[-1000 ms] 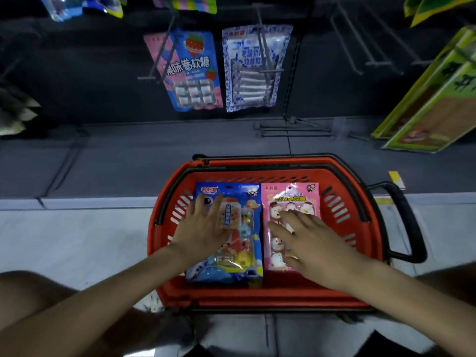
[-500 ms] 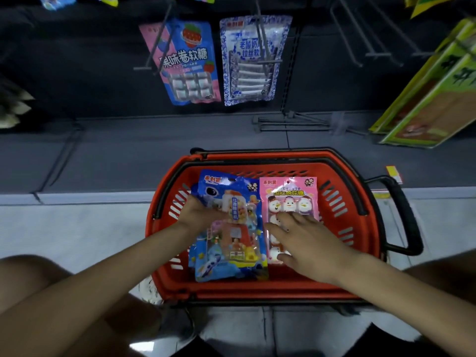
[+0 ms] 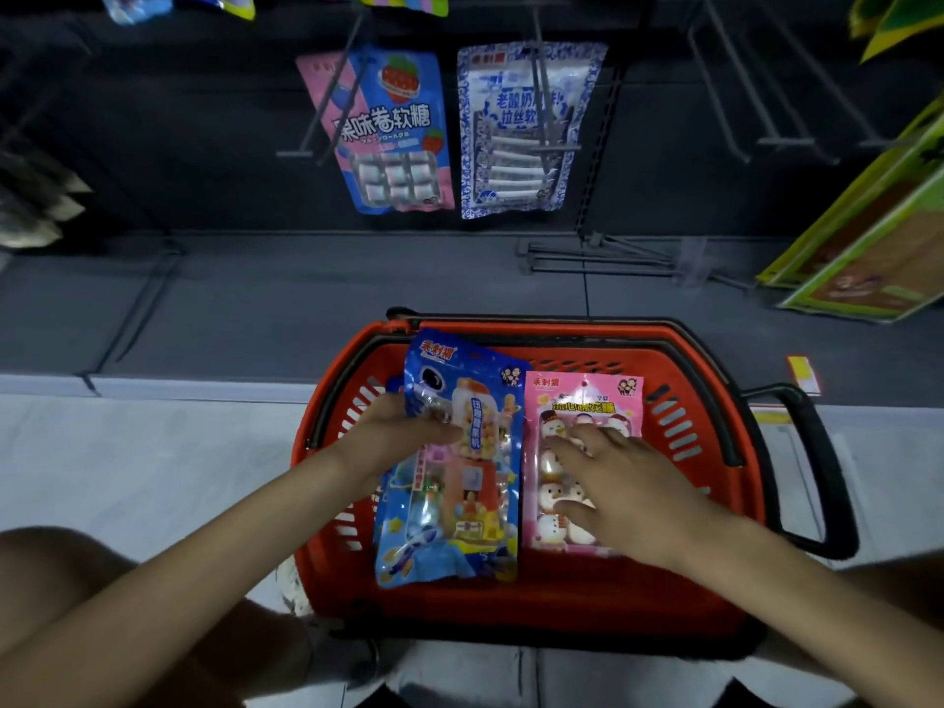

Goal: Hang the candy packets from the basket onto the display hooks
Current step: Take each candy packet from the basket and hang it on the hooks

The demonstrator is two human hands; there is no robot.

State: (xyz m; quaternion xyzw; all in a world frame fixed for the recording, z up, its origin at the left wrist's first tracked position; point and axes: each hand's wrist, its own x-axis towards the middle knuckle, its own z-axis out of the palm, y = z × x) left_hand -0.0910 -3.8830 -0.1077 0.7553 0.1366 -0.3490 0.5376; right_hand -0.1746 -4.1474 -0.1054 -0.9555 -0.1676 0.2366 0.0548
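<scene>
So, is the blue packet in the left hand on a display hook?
No, the left hand grips the blue candy packet just above the red basket, well below the display hooks.

basket (image 3: 664, 344): red | held packet (image 3: 459, 477): blue | other packet (image 3: 577, 401): pink, apparently snowmen

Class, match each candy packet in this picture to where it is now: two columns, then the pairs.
1 blue packet
2 pink snowman packet
3 strawberry packet

A hangs on a display hook
B lies in the red basket under the right hand
C gripped by the left hand

Pairs: 1-C, 2-B, 3-A
</scene>
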